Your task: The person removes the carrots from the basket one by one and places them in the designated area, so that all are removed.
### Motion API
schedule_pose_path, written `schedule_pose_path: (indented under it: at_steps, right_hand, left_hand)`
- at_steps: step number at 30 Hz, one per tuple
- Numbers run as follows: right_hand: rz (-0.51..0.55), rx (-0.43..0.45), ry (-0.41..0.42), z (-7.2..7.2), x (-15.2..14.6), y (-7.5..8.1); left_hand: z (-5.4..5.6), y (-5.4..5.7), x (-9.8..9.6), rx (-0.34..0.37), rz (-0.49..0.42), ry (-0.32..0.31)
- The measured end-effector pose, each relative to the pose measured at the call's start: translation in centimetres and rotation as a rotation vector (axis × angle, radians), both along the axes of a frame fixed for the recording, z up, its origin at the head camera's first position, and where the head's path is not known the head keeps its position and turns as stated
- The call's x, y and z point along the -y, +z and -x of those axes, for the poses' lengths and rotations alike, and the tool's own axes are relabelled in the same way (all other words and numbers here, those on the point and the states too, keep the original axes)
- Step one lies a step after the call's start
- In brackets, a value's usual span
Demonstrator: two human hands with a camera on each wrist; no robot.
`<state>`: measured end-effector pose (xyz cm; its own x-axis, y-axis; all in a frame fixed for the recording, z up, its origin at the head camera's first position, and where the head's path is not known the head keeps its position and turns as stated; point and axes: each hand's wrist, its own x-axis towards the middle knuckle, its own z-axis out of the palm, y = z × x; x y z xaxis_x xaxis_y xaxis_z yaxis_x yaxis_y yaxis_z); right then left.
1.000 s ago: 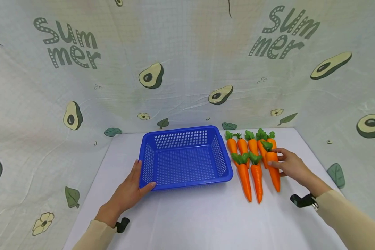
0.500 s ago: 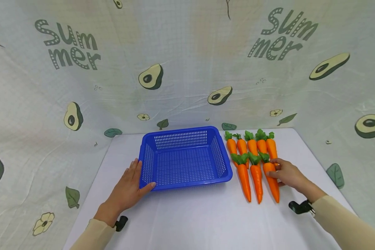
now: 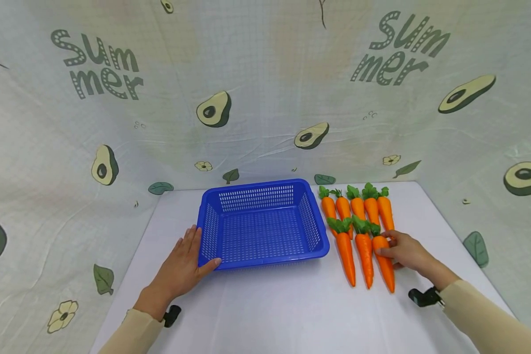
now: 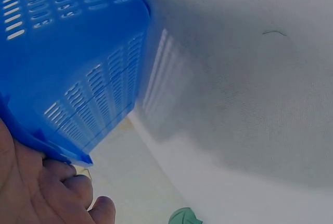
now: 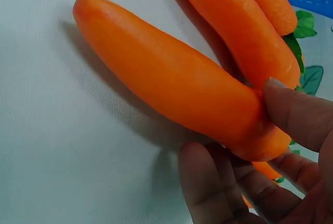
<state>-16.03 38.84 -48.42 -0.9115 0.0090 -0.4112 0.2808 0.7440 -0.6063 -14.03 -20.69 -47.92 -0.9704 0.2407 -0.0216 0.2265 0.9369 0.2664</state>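
Observation:
My right hand (image 3: 407, 253) pinches an orange carrot (image 3: 385, 268) with a green leafy top near its thick end. In the right wrist view, thumb and fingers sit on either side of this carrot (image 5: 177, 78), and its tip points away over the white cloth. Two more carrots, one of them the neighbouring carrot (image 3: 364, 255), lie beside it in the front row. At the left, my left hand (image 3: 179, 270) rests on the near left corner of a blue perforated basket (image 3: 261, 233), fingers along its side and thumb on the front rim. Nothing lies inside the basket.
Behind the front row lies a back row of several carrots (image 3: 356, 209), leafy tops toward the wall. They are just right of the basket. A patterned cloth backdrop (image 3: 256, 64) rises behind and beside the white table (image 3: 265, 314).
My right hand has brought its carrot down toward me, from over the back row into the front row beside the other two. The left hand and basket have stayed put.

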Motion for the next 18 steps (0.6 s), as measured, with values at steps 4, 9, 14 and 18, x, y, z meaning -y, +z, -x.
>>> schedule_pose_path:
  at_steps: [4, 9, 14, 18]
  right_hand:
    - [-0.009, -0.006, 0.006, 0.13, 0.23, -0.14]
    - [-0.021, -0.018, 0.005, 0.26, 0.42, -0.23]
    - [-0.023, -0.026, 0.001, 0.12, 0.43, -0.30]
    - [-0.045, -0.042, -0.003, 0.02, 0.27, -0.27]
  left_hand:
    - [-0.08, 0.01, 0.07, 0.008, -0.015, 0.004]
    - [-0.16, 0.04, 0.15, 0.015, -0.033, 0.008]
    - [-0.17, 0.16, 0.28, 0.019, -0.037, 0.007]
    - [-0.08, 0.41, 0.45, 0.008, -0.021, -0.002]
